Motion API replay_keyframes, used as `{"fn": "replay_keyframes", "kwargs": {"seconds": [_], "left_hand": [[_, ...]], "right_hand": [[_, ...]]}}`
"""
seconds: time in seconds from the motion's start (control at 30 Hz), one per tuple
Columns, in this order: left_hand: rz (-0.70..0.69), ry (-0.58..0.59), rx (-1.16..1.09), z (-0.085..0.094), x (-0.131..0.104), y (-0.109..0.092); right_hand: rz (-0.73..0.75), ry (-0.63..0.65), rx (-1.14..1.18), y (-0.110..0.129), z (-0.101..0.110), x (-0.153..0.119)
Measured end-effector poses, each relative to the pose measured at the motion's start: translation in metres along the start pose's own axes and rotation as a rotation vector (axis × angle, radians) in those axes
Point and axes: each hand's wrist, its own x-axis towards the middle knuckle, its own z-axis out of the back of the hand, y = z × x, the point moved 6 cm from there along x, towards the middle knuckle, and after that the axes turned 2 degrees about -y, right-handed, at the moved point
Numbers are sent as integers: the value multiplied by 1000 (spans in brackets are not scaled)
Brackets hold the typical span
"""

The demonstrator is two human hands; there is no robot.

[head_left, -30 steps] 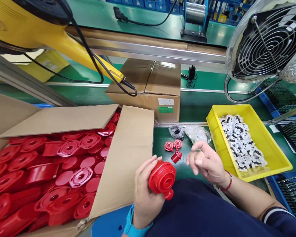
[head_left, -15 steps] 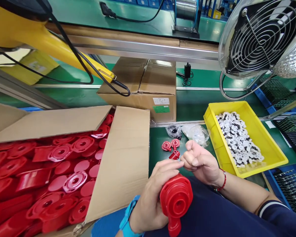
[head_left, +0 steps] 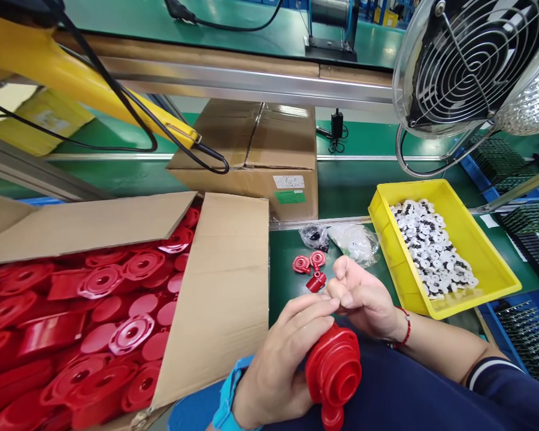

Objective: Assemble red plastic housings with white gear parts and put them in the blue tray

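A red plastic housing (head_left: 335, 374) with a stepped round face and a short stub at its lower end sits in my left hand (head_left: 281, 362), whose fingers wrap over its far side. My right hand (head_left: 366, 299) is closed in a pinch just beyond the housing, its fingertips meeting my left fingertips. Whatever the right fingers pinch, if anything, is too small or hidden to make out. Behind my hands, several small red parts (head_left: 315, 281) lie on the green bench, near two clear plastic bags (head_left: 354, 242) with small pieces inside.
An open carton (head_left: 224, 299) full of red housings stands at the left. At the right is a yellow bin (head_left: 485, 257) holding white round pieces. A closed carton (head_left: 291, 158) sits behind. A caged fan (head_left: 471, 66) and a yellow tool arm (head_left: 94, 75) overhang the bench.
The housing has tilted and shifted slightly right in my left hand. My left fingertips have moved up against my right fingers. The whole view has shifted a little.
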Motion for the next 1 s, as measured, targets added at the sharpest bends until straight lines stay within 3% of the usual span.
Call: {"fn": "replay_keyframes", "kwargs": {"seconds": [0.8,0.9,1.0], "left_hand": [[21,-8,-48,0,-1,3],[89,-43,-102,0,-6,7],[276,-160,-273,1,-19,20]], "right_hand": [[13,1,25,2,2,1],[52,44,-39,7,1,1],[116,18,-301,14,3,-2]]}}
